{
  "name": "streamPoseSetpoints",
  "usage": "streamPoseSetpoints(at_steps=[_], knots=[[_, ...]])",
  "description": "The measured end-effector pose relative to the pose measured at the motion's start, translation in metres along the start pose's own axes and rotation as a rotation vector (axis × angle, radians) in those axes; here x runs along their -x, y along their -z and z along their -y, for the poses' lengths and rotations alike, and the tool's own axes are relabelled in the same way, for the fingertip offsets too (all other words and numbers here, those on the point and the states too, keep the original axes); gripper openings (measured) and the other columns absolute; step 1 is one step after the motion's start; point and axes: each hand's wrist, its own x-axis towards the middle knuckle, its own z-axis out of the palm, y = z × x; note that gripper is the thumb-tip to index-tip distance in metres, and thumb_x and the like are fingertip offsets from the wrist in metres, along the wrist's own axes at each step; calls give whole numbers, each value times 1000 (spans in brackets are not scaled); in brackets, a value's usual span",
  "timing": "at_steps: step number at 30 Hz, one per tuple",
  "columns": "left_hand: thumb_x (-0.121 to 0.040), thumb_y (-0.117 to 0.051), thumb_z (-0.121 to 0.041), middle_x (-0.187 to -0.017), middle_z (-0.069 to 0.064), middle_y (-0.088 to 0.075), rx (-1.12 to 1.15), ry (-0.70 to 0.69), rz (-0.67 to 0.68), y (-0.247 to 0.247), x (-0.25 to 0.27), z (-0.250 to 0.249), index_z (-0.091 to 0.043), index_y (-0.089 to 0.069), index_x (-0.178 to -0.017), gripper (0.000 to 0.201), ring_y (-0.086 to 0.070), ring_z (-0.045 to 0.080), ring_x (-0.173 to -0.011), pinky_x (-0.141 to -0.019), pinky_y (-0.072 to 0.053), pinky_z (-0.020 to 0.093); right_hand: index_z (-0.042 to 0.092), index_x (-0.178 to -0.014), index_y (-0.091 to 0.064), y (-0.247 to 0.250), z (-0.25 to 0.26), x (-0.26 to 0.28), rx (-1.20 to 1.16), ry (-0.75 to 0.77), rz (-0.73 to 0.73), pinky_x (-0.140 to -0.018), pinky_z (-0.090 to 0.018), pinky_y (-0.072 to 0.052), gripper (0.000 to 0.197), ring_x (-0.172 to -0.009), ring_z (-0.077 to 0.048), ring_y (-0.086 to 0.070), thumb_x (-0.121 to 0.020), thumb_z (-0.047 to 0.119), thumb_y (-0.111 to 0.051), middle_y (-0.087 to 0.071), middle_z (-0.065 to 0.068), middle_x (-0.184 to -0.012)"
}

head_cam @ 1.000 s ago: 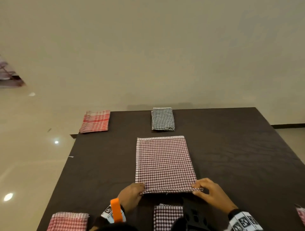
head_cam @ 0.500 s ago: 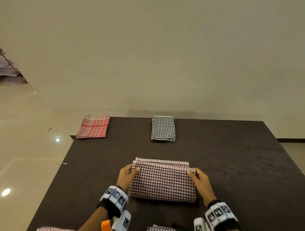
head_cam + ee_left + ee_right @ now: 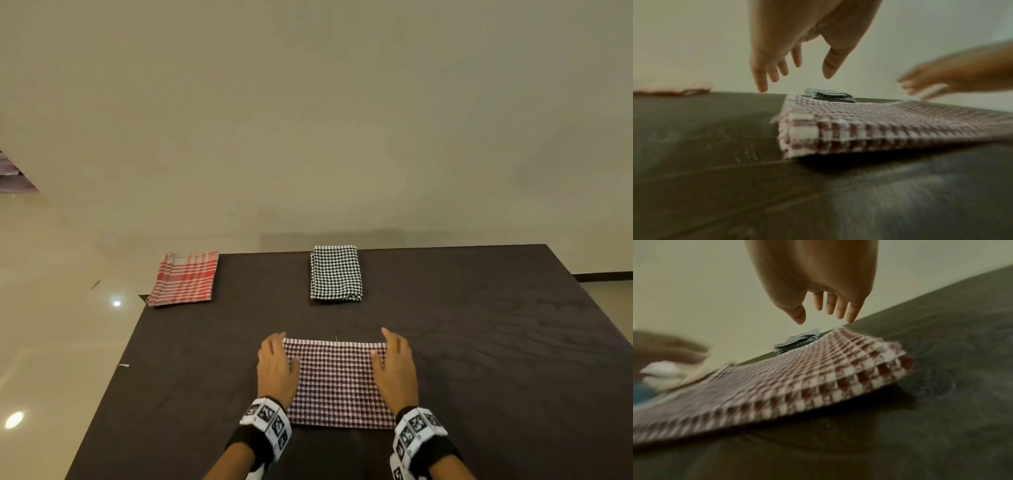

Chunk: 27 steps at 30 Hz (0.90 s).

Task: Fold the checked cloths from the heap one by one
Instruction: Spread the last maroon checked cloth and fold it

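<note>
Both my hands, left [image 3: 276, 368] and right [image 3: 395, 368], hover flat and spread, holding nothing, at either side of the folded maroon cloth [image 3: 337, 383] on the tabletop [image 3: 496, 359], likely to square its edges.

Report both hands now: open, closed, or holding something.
Left hand: open, fingers straight, at the left edge of the maroon checked cloth, gripping nothing.
Right hand: open, fingers straight, at the cloth's right edge, gripping nothing.
</note>
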Motion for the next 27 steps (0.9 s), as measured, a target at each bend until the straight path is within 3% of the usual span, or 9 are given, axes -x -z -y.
streamPoseSetpoints(at_steps=[4, 7, 9, 11, 13, 15, 19, 23, 27], knots=[[-93, -33, -10, -156, 2, 11, -421, -286, 268, -24, 39, -15, -11, -4, -150, 64, 7, 24, -147, -119, 2, 37, 19, -147, -24, -27, 17, 52, 270, 305, 398, -113, -29, 9, 64, -146, -21, -13, -89, 46, -19, -17, -4, -157], [-97, -28, -16, -153, 1, 22, -560, -264, 433, -41, 46, -5, -12, 4, -150, 62, 14, 23, -146, -118, 6, 40, 20, -128, -57, -32, 20, 65, 432, 257, 666, -113, -27, 24, 61, -128, -18, -50, -79, 47, -32, -54, -3, -137], [-90, -27, -6, -156, 3, 9, -538, -303, 390, -38, 45, 8, -11, -6, -150, 64, 1, 22, -147, -119, 0, 41, 15, -145, -30, -30, 5, 61, 388, 240, 462, -97, -19, 36, 72, -144, -22, -22, -83, 50, -18, -24, -7, -155], [-68, -28, -5, -149, 4, -29, -578, -315, 381, -32, 42, 22, -7, -38, -139, 72, -43, 17, -134, -116, -23, 39, 14, -150, 1, -25, -14, 59, 387, 110, 382, -89, -19, 41, 77, -147, -21, 7, -85, 55, -4, 7, -6, -159], [-54, -27, -13, -123, 1, -65, -600, -279, 416, -26, 41, 33, -16, -59, -119, 73, -66, 12, -106, -97, -47, 29, 11, -149, 5, -9, -21, 60, 402, 27, 349, -108, -27, 26, 71, -146, -21, 9, -95, 51, -19, 9, -6, -158], [-51, -37, -11, -115, 1, -69, -497, -302, 408, -23, 44, 35, -15, -68, -109, 66, -69, 12, -100, -81, -54, 23, 9, -149, 2, 4, -29, 62, 364, -55, 312, -119, -32, -1, 74, -147, -23, 0, -96, 50, -30, 2, -8, -159], [-94, -40, -3, -147, -5, -17, 130, -257, 371, -19, 52, 7, -1, -20, -146, 55, -15, 9, -140, -113, -14, 17, 14, -149, -4, 23, -28, 59, 137, -249, 251, -110, -33, -33, 82, -134, -21, -32, -90, 36, -56, -27, -8, -149], [-100, -38, -20, -144, -1, -35, 874, 229, 513, -30, 66, -30, -8, -27, -144, 47, -25, 19, -142, -113, -21, 25, 13, -142, -25, 28, -26, 42, -346, -614, 329, -105, -40, -38, 77, -120, -30, -50, -80, 16, -70, -45, -16, -139], [-103, -21, -29, -153, 8, -28, 1009, 448, 483, -39, 68, -47, -8, -20, -147, 49, -26, 23, -143, -117, -18, 35, 7, -120, -47, 35, -17, 28, -534, -686, 441, -85, -38, -45, 42, -95, -24, -52, -82, 9, -65, -56, -13, -119]])
